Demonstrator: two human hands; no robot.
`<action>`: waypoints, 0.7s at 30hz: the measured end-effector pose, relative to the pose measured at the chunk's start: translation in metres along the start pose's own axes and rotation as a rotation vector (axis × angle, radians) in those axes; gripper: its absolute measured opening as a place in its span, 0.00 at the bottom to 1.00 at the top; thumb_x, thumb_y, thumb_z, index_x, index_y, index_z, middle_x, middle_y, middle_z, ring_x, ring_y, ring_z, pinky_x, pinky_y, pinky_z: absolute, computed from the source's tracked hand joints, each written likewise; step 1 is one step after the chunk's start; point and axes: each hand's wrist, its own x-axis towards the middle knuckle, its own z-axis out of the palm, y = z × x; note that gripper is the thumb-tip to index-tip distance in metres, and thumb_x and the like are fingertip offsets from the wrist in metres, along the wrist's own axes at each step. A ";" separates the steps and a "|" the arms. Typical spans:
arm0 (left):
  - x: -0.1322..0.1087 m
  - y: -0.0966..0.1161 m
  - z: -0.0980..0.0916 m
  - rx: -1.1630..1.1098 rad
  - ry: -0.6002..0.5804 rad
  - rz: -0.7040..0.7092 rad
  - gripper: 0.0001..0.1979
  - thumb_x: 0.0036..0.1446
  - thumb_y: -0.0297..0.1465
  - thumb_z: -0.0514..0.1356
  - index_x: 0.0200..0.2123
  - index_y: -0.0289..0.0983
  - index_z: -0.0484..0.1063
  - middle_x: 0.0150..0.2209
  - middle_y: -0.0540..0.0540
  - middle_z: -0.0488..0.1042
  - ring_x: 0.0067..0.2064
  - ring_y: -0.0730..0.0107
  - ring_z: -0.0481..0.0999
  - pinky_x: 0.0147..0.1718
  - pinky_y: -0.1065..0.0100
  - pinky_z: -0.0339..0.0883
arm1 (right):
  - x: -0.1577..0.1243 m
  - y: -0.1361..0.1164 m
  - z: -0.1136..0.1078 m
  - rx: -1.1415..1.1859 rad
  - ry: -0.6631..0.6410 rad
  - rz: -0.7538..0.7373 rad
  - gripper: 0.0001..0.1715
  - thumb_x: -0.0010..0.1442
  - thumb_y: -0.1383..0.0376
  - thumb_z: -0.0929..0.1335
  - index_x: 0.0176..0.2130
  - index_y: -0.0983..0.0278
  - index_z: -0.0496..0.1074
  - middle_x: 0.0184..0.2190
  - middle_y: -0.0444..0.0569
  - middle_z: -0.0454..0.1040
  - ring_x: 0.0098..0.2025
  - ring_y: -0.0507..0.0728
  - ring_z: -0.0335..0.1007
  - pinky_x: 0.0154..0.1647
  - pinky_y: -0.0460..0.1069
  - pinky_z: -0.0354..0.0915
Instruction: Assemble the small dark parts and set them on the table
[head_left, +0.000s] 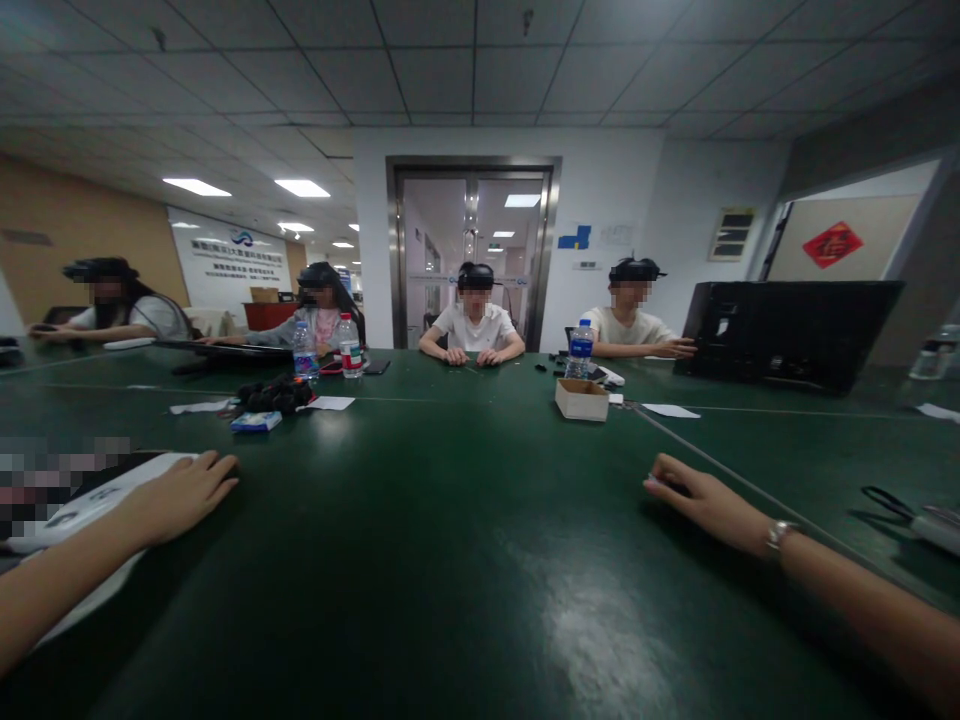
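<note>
At the left, my left hand (184, 490) lies palm down on a white item with black print (97, 505), perhaps a bag. Its fingers are stretched out and slightly apart, and nothing shows in them. Over on the right, my right hand (686, 490) rests on the dark green table (450, 540) with its fingers curled in. Something small and pale may show at the fingertips, but I cannot make it out. A bracelet (780, 535) circles that wrist.
Across the table sit several people in headsets, one straight ahead (474, 320). A small open box (582, 400), a blue-labelled bottle (581, 350), a red-labelled bottle (350, 347), a black bundle (274, 395) and a big black monitor (787, 330) stand there. A strapped grey object (937, 525) lies far right.
</note>
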 end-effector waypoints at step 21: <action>0.083 0.300 0.006 0.037 0.039 0.460 0.15 0.59 0.31 0.45 0.46 0.38 0.63 0.47 0.38 0.65 0.49 0.57 0.63 0.44 0.58 0.62 | -0.011 0.016 -0.010 0.172 0.199 0.173 0.21 0.54 0.47 0.54 0.30 0.59 0.60 0.22 0.50 0.66 0.26 0.57 0.62 0.31 0.51 0.61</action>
